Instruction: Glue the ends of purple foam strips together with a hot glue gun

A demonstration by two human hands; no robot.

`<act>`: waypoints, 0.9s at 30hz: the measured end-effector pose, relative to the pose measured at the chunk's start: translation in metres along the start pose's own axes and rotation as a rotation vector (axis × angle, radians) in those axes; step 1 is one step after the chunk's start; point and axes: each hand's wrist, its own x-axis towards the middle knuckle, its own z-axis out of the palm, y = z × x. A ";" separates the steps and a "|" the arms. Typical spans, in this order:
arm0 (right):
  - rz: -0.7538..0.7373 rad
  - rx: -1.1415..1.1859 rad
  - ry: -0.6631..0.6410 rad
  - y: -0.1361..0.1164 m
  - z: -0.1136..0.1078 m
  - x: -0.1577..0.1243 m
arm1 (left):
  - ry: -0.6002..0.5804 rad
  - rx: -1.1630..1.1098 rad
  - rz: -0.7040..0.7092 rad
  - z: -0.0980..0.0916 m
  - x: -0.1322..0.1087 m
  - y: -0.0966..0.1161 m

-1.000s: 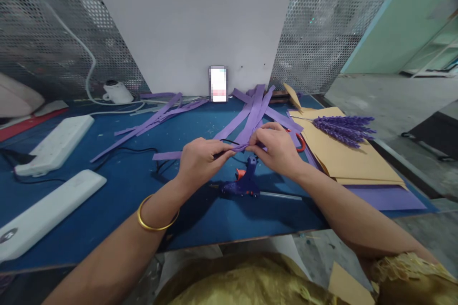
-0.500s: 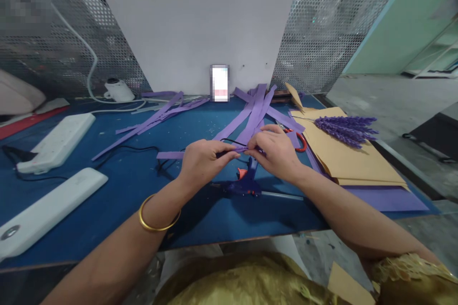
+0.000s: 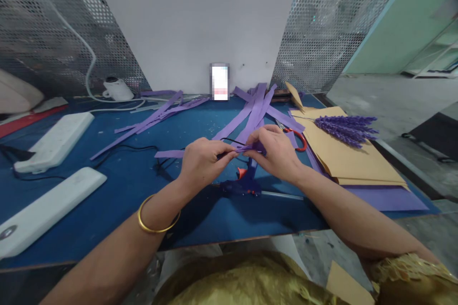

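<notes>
Between my two hands is a narrow purple paper strip (image 3: pixel 169 154), its tail sticking out to the left. My left hand (image 3: pixel 204 162) pinches it between thumb and fingers. On the other side my right hand (image 3: pixel 275 150) grips the same strip, which bunches up at those fingertips. Just below the hands lies a dark blue hot glue gun (image 3: pixel 239 187) with an orange trigger and a clear glue stick (image 3: pixel 282 196) out of its back. Red-handled scissors (image 3: pixel 299 140) rest beyond my right hand, partly covered by purple paper.
More purple strips (image 3: pixel 255 109) lie behind my hands, others (image 3: pixel 157 119) to the left. Lavender sprigs (image 3: pixel 347 129) sit on brown paper sheets (image 3: pixel 354 162) at right. A power strip (image 3: pixel 55 140), a long white device (image 3: pixel 53 209) and a phone (image 3: pixel 219 82) are also on the blue table.
My right fingers have shifted slightly on the strip, and more bunched purple paper shows at them. My left hand keeps its pinch, almost unmoved.
</notes>
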 end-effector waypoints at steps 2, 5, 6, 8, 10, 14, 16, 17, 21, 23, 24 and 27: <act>0.020 0.000 0.003 0.000 -0.001 0.000 | 0.003 0.007 0.004 0.001 0.000 -0.001; -0.002 -0.001 -0.008 0.000 -0.001 0.000 | -0.006 0.029 0.024 0.002 -0.001 -0.002; -0.013 0.001 -0.011 0.000 0.000 0.000 | -0.009 0.035 0.035 0.002 -0.001 -0.001; -0.028 0.007 -0.011 -0.001 0.001 0.000 | -0.015 0.046 0.055 0.002 -0.002 -0.001; -0.033 0.013 0.003 -0.001 0.002 0.000 | -0.014 0.049 0.060 0.001 -0.001 0.000; -0.054 0.012 0.028 -0.002 0.003 -0.002 | -0.027 -0.002 0.038 0.001 -0.001 0.001; -0.065 0.011 0.019 -0.003 0.002 -0.002 | -0.034 -0.012 0.051 0.001 -0.001 0.001; -0.067 0.010 0.011 -0.003 0.002 -0.002 | -0.033 -0.006 0.063 0.001 -0.001 0.001; -0.059 -0.010 -0.001 -0.001 0.000 -0.001 | -0.008 0.057 0.109 0.000 -0.001 0.001; -0.062 -0.018 0.009 0.000 0.001 -0.001 | 0.009 0.082 0.132 -0.001 -0.001 0.001; -0.068 -0.018 0.012 0.000 0.001 -0.001 | 0.016 0.090 0.143 -0.001 -0.001 0.000; -0.089 -0.012 -0.001 0.000 0.004 -0.002 | 0.014 0.110 0.182 0.000 -0.002 0.001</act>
